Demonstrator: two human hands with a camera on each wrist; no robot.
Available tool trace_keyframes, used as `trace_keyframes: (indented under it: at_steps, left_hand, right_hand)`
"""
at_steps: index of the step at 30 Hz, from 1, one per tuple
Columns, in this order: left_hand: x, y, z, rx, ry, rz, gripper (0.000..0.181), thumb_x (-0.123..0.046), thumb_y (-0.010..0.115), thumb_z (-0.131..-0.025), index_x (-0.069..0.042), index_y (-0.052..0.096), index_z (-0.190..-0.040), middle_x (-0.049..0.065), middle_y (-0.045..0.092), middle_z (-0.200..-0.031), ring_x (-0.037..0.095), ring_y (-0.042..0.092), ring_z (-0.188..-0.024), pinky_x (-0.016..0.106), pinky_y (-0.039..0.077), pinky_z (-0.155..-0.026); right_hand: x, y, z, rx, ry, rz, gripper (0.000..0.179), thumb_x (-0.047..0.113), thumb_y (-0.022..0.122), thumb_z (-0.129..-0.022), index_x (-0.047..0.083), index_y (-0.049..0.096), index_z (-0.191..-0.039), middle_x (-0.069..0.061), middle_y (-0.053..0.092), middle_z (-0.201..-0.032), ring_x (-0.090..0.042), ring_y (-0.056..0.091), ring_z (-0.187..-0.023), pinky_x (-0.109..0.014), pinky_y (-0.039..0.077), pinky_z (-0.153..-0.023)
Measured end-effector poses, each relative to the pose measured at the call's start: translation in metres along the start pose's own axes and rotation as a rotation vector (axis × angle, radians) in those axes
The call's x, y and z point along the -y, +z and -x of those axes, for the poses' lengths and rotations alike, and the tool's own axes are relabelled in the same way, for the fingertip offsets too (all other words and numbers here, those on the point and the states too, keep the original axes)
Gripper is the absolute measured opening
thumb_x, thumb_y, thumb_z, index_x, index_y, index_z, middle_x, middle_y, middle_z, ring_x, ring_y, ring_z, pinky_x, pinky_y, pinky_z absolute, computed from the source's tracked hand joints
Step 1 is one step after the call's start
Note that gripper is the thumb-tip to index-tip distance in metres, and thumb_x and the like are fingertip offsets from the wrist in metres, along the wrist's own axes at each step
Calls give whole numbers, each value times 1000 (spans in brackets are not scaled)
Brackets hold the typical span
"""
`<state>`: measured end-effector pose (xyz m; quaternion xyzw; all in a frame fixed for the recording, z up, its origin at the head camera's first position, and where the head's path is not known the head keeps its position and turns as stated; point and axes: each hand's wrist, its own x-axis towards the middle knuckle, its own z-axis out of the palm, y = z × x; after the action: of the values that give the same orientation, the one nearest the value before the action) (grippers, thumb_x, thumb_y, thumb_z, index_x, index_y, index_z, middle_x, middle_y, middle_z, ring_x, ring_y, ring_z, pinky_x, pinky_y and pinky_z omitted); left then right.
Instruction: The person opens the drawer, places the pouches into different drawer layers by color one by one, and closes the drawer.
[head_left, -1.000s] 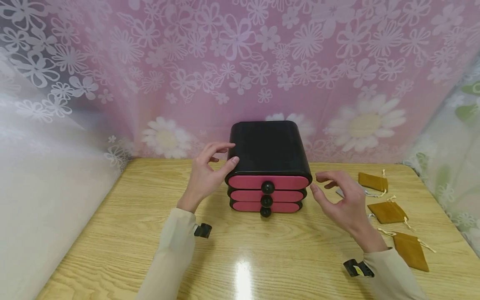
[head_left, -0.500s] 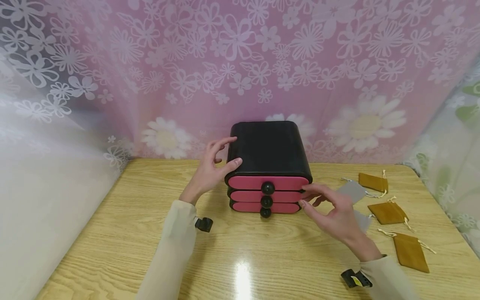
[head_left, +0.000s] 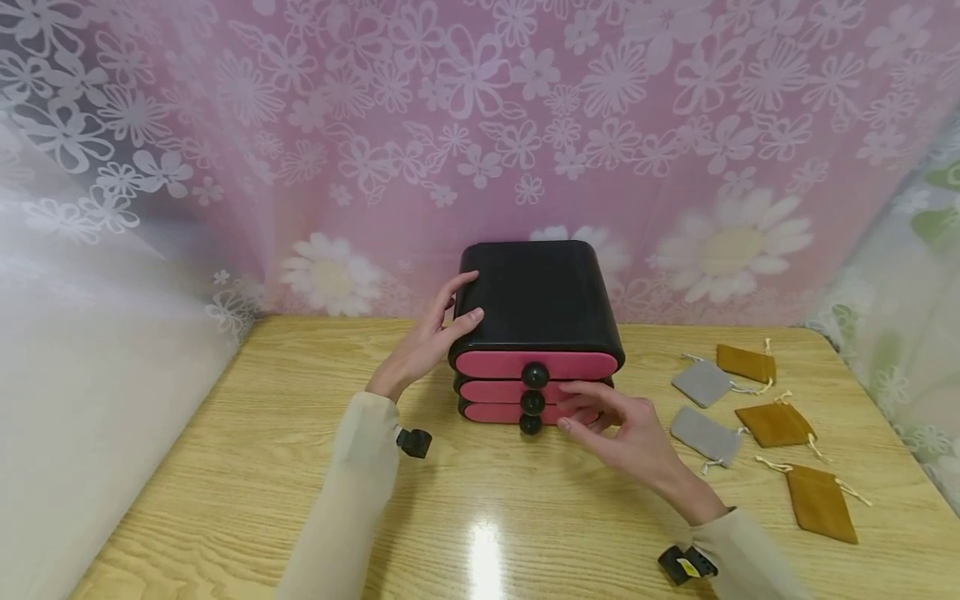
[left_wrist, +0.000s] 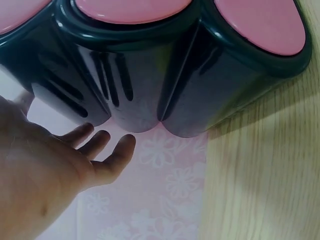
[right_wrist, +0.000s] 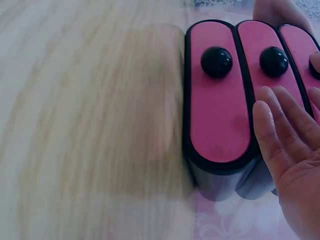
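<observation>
A black three-tier drawer box (head_left: 540, 296) with pink drawer fronts stands on the table, all drawers pushed in. Each front carries a round black knob; the top knob (head_left: 535, 375) shows fully in the head view. My left hand (head_left: 423, 346) rests on the box's upper left edge, thumb on the top, its other fingers along the side. In the left wrist view those fingers (left_wrist: 117, 157) are spread and loosely bent beside the black wall. My right hand (head_left: 626, 429) is before the right half of the lower drawers, fingers extended toward the knobs and holding nothing.
Right of the box lie two grey drawstring pouches, a rear one (head_left: 702, 382) and a front one (head_left: 705, 435). Beyond them are three brown pouches: back (head_left: 746, 363), middle (head_left: 777, 425) and front (head_left: 821, 503). A pink flowered curtain (head_left: 420, 167) hangs close behind the box.
My right hand has moved left from beside the box to in front of its lower drawers, uncovering the grey pouches. My left hand has shifted slightly along the box's upper left edge.
</observation>
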<state>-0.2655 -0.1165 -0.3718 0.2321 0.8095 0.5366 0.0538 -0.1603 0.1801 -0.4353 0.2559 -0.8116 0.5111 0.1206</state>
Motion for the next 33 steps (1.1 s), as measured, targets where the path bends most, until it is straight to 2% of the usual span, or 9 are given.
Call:
trace_keyframes:
  at_steps: [4,8,11,15,17,23,27,33]
  left_hand:
    - [4,1,-2,21,10,52,61,-46,52,-103,-51,24,-157,-4,19,-169,30,23,-156,65,27,-120]
    - [7,2,-4,44,18,93,61,-43,50,-104,-50,21,-157,0,27,-165,27,32,-151,61,33,-118]
    - [8,4,-5,54,21,98,61,-46,49,-105,-49,19,-158,0,23,-167,24,28,-154,60,30,-121]
    - [9,5,-6,52,19,98,62,-49,48,-104,-50,17,-158,-6,10,-171,20,13,-160,59,20,-125]
    - [9,5,-7,58,16,110,63,-50,48,-104,-51,16,-158,-8,8,-171,19,12,-160,58,20,-126]
    - [9,6,-8,72,-1,158,63,-48,50,-103,-55,16,-156,-8,11,-171,24,23,-158,58,28,-123]
    - [8,7,-9,60,-19,177,64,-46,52,-102,-56,18,-155,-8,11,-170,26,25,-156,58,29,-122]
    - [7,10,-10,51,-36,256,62,-41,53,-101,-53,24,-154,-6,22,-167,23,37,-150,55,33,-120]
  right_hand:
    - [-4,10,-2,26,-1,-31,40,4,78,-88,14,70,-126,-8,78,-103,-6,73,-85,-24,59,-69]
    - [-8,19,-3,21,-17,-38,41,4,80,-86,14,72,-125,-9,79,-104,-6,73,-84,-23,58,-68]
    - [-9,23,-3,-3,-39,-34,40,3,81,-84,12,73,-122,-9,79,-101,-6,74,-81,-23,58,-65]
    - [-8,25,-7,-12,-58,-11,39,3,82,-84,10,74,-121,-8,80,-97,-6,74,-80,-22,58,-66]
    - [-6,25,-8,-5,-54,6,39,5,83,-84,10,74,-121,-7,80,-95,-6,74,-79,-22,58,-67]
    - [-2,26,-14,43,-10,23,36,8,82,-86,12,75,-121,-4,80,-97,-7,75,-80,-25,61,-71]
    - [-2,26,-17,53,-10,21,33,8,80,-87,13,75,-120,-4,80,-98,-9,75,-79,-26,61,-70]
    - [-2,26,-17,61,14,15,32,9,80,-88,13,76,-119,-4,80,-96,-8,75,-79,-27,61,-69]
